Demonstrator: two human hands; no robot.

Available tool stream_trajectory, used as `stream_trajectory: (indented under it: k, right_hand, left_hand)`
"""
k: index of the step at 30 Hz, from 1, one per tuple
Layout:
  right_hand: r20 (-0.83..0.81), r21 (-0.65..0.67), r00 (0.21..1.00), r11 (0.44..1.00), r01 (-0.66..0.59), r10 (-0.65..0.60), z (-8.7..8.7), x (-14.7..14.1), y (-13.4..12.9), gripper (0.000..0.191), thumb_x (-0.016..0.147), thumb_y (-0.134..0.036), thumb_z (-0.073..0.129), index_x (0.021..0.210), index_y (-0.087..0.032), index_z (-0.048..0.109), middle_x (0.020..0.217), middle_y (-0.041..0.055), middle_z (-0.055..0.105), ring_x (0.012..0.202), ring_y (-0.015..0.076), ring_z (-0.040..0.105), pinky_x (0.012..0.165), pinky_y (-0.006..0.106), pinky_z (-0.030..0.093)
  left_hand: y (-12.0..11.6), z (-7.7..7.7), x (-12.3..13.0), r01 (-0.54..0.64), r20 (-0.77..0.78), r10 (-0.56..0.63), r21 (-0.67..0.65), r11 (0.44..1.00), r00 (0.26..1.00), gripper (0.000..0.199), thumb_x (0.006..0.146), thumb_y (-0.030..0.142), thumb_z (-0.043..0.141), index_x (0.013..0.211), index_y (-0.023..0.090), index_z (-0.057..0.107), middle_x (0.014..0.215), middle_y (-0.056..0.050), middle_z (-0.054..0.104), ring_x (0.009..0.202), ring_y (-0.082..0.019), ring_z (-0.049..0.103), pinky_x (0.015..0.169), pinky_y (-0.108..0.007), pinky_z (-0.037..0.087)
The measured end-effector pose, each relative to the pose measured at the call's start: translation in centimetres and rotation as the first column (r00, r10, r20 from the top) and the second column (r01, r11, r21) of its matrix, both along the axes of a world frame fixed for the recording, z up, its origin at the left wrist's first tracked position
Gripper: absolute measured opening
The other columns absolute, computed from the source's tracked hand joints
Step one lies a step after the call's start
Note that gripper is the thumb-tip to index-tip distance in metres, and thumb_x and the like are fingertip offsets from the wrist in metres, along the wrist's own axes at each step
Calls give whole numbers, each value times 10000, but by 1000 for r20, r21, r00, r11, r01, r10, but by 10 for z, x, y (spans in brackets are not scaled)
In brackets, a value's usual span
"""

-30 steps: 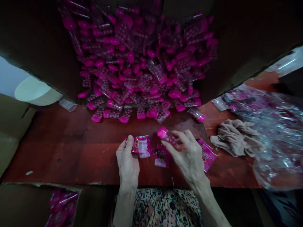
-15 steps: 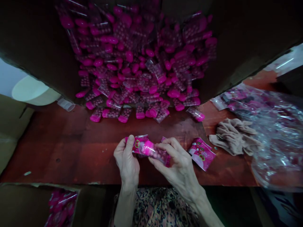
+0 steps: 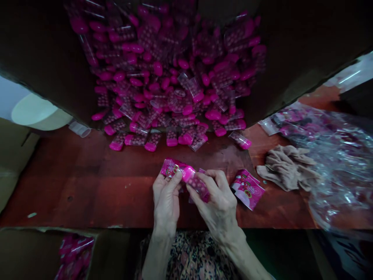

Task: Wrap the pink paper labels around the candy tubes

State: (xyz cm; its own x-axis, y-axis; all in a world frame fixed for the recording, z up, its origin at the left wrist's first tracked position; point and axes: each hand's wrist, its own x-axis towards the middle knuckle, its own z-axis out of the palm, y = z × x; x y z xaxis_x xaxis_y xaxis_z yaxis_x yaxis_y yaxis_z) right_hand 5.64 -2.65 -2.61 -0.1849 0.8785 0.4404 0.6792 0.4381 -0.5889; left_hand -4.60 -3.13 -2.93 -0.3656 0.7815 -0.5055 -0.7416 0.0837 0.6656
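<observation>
Slantwise, bottle (image 3: 197, 184) in right grip (image 3: 220, 204)

The hands (image 3: 220, 202) hide parts of the bottle (image 3: 198, 185) and wrapper (image 3: 168, 167).

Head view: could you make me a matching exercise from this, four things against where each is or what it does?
Things:
1. Left hand
2. Cloth
3. Bottle heap
4. Right hand

Places or states:
A. beyond both hands
B. holds a bottle
C. crumpled beside clear plastic
D. holds a wrapper

Pairs: 1-D, 2-C, 3-A, 4-B
</observation>
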Motion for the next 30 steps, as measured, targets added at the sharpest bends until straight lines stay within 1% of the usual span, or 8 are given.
stream_trajectory:
  k: [2,8,15,18,21,23,27,30]
  right_hand:
    - [-38,8,999,1000,25,-25,-1,-1,-2,183,775,-132,586,949,-184,570,848,42,506,770,174,558,655,317,525]
    - [-219,-137,974,990,24,-54,-1,-2,-3,188,718,-171,659,891,-187,589,835,31,525,785,181,565,649,311,519]
    - [-243,76,970,997,29,-10,-4,-3,-8,265,729,-118,641,978,-193,592,840,37,518,754,168,570,655,307,533]
    - [-242,132,970,990,56,-23,-5,0,-9,275,739,-97,625,996,-194,602,855,46,521,760,169,577,647,296,540]
    - [-261,160,964,983,92,-48,-4,2,-10,284,747,-89,618,1010,-192,604,858,50,528,763,168,582,651,289,546]
    - [-272,166,961,982,95,-47,-4,3,-11,289,753,-85,612,1022,-191,599,857,52,530,769,168,583,660,289,549]
    - [-293,167,954,979,116,-63,-3,5,-14,274,775,-90,584,1032,-186,595,857,62,544,779,173,593,673,293,554]
    - [-327,164,942,977,139,-79,-2,7,-15,250,763,-89,587,997,-173,605,850,67,555,789,180,598,683,293,555]
  left_hand:
    - [1,1,1,-11,0,11,5,1000,1000,222,663,117,700,874,132,631,823,-37,692,736,-132,633,779,-289,470]
    - [-1,4,-1,4,-66,-1,48,999,998,263,648,147,718,898,153,637,856,-38,698,772,-142,642,815,-290,456]
    - [0,11,-3,106,5,-107,55,993,994,309,642,110,713,943,150,653,903,-78,716,836,-174,657,832,-318,472]
    - [1,15,-1,167,40,-169,37,985,985,236,650,128,713,883,137,674,874,-89,724,802,-173,664,805,-308,486]
    - [1,19,4,217,11,-218,22,976,976,174,632,161,732,794,110,693,794,-93,727,773,-179,665,773,-289,495]
    - [0,20,9,216,-45,-215,13,976,976,182,615,177,746,774,106,696,758,-82,725,742,-178,664,749,-283,500]
    - [-6,21,21,141,-183,-143,-23,990,973,188,607,198,757,768,131,688,711,-36,717,640,-135,643,678,-244,501]
    - [-8,22,27,155,-160,-159,-34,987,974,183,604,205,761,756,140,682,709,-28,710,628,-119,630,654,-225,495]
